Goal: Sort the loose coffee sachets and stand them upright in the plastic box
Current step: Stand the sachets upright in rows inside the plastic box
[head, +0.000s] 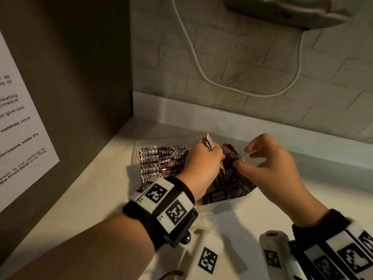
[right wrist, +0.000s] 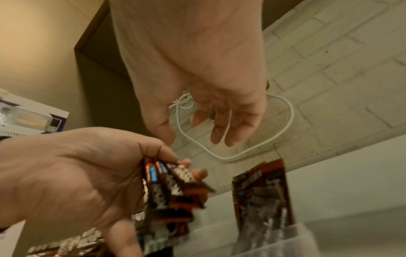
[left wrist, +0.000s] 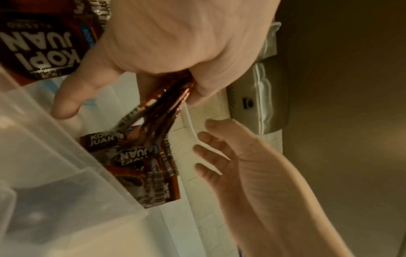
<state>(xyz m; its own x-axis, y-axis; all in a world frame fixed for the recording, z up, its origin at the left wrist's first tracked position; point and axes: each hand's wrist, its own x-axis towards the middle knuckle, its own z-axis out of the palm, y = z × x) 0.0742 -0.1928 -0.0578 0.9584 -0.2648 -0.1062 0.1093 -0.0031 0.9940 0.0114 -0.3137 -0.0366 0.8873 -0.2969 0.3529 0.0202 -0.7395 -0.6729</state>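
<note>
Head view: sachet bundle (head: 210, 142) gripped by left hand (head: 199, 168) over plastic box (head: 226, 201); right hand (head: 270, 160) released. Gathering step; upright seating required next.

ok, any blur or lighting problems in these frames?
Head view: dim, warm, sharp, right hand slightly smeared. Left wrist view: box wall a defocused haze. Right wrist view: sachets in the left hand motion-blurred, strong wide-angle bending.

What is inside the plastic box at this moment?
The plastic box holds upright rows of sachets on its left and loose sachets on its right. The left hand, gripping a bundle, covers the middle.
</note>
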